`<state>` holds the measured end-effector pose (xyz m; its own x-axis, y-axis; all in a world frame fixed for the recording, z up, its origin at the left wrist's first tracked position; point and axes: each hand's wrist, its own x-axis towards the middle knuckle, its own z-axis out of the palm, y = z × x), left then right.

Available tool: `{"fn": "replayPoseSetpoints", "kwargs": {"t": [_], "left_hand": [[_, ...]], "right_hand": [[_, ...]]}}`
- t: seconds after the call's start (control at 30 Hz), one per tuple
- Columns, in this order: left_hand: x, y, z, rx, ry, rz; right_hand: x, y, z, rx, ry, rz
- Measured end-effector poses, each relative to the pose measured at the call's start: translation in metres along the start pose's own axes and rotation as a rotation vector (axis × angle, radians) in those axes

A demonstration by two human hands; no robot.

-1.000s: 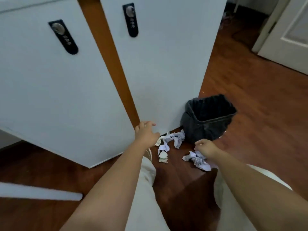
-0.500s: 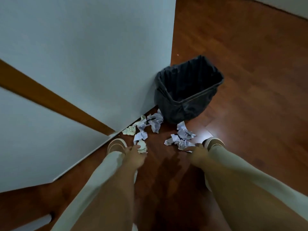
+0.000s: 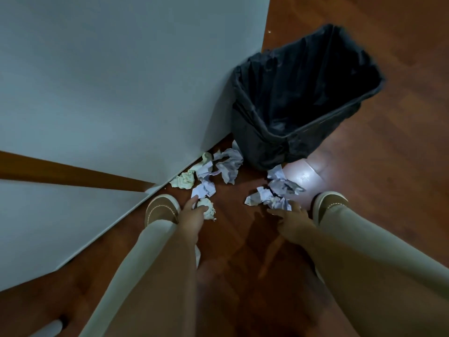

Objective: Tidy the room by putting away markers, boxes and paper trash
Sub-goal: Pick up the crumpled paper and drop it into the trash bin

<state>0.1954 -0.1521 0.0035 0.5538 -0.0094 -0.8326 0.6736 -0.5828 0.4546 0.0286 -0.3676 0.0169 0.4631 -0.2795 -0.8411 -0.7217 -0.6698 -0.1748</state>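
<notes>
My left hand (image 3: pixel 192 216) pinches a cream paper ball (image 3: pixel 206 207) on the floor (image 3: pixel 388 190). My right hand (image 3: pixel 290 218), fingers spread, touches crumpled white paper (image 3: pixel 272 198) near the black bin (image 3: pixel 303 98).

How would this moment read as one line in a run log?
phase: gathering paper trash | left hand: closing on crumpled ball | right hand: at paper pile, grip unclear | bin: upright, beside pile
</notes>
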Motion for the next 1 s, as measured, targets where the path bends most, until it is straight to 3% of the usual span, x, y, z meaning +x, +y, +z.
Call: {"fn": "replayPoseSetpoints", "kwargs": {"t": [0.17, 0.37, 0.53, 0.9, 1.0], "left_hand": [[0.019, 0.001, 0.001, -0.012, -0.032, -0.066], [0.029, 0.008, 0.007, -0.009, 0.02, -0.012], [0.016, 0.011, 0.013, -0.04, 0.011, -0.016], [-0.076, 0.016, 0.009, -0.042, -0.037, 0.075], [-0.115, 0.042, -0.002, -0.083, -0.028, 0.187]], "right_hand": [[0.018, -0.011, 0.014, 0.086, 0.039, 0.036], [0.017, -0.011, 0.02, 0.187, 0.129, 0.026], [-0.001, -0.004, 0.012, 0.184, 0.107, 0.11], [-0.068, -0.017, -0.027, 0.359, 0.308, -0.033], [-0.093, -0.031, -0.047, 0.491, 0.396, -0.09]]}}
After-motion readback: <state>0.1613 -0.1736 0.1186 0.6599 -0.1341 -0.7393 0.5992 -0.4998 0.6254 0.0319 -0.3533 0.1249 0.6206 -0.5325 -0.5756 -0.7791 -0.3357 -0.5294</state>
